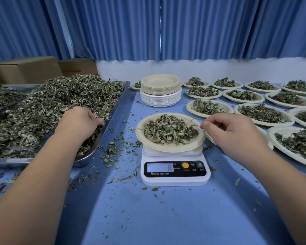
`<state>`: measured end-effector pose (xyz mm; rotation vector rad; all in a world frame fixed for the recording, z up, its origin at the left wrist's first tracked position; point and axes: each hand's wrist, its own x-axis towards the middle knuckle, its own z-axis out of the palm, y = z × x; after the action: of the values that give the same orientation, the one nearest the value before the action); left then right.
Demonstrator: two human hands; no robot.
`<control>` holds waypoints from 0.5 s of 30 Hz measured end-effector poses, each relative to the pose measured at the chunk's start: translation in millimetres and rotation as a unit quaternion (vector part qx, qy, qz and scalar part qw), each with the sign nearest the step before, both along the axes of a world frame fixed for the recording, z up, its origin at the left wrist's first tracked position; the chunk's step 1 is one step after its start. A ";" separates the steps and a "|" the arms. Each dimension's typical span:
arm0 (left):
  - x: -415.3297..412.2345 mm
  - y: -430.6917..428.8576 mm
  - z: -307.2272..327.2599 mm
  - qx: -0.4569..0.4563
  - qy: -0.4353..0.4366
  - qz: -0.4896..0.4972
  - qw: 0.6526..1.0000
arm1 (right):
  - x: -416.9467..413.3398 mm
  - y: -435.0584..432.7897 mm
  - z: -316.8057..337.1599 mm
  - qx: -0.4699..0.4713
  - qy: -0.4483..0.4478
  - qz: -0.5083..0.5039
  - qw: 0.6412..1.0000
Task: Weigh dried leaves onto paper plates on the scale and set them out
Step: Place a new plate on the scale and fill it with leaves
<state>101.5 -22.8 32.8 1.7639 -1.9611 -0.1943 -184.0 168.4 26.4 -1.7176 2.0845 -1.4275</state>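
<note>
Plate (166,148) on scale (175,178) between hands (79,120) (231,129), left among leaves (60,101)

Head cam, wide-angle, facing fwd & down, close over table (166,218), scale (175,177) centre frame

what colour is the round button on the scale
Yellow-orange button on the white scale, clearest in the head view.

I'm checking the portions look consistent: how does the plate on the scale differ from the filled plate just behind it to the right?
The plate on the scale is tan; the plate behind it is whiter. The first sits raised on the scale, with the right hand at its rim; the second lies flat on the table, untouched. Both hold a loose heap of dried leaves.
</note>
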 end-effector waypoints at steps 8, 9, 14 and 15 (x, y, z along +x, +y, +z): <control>-0.9 1.4 -0.9 0.091 -0.070 -0.010 0.993 | 0.1 0.0 0.1 0.000 0.010 0.001 1.000; -1.4 1.9 -1.2 0.106 -0.080 -0.013 0.991 | 0.1 0.1 0.0 0.001 0.010 0.001 1.000; 1.5 -1.5 -2.5 0.105 -0.085 -0.006 0.991 | 0.6 0.7 0.8 0.001 0.004 0.005 1.000; 2.2 -2.1 -2.7 0.104 -0.085 -0.005 0.991 | 0.7 0.9 0.9 0.002 0.003 0.006 1.000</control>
<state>103.7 -24.9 30.0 1.9596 -2.1357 -0.2670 -183.3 169.3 27.3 -1.7316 2.0748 -1.4159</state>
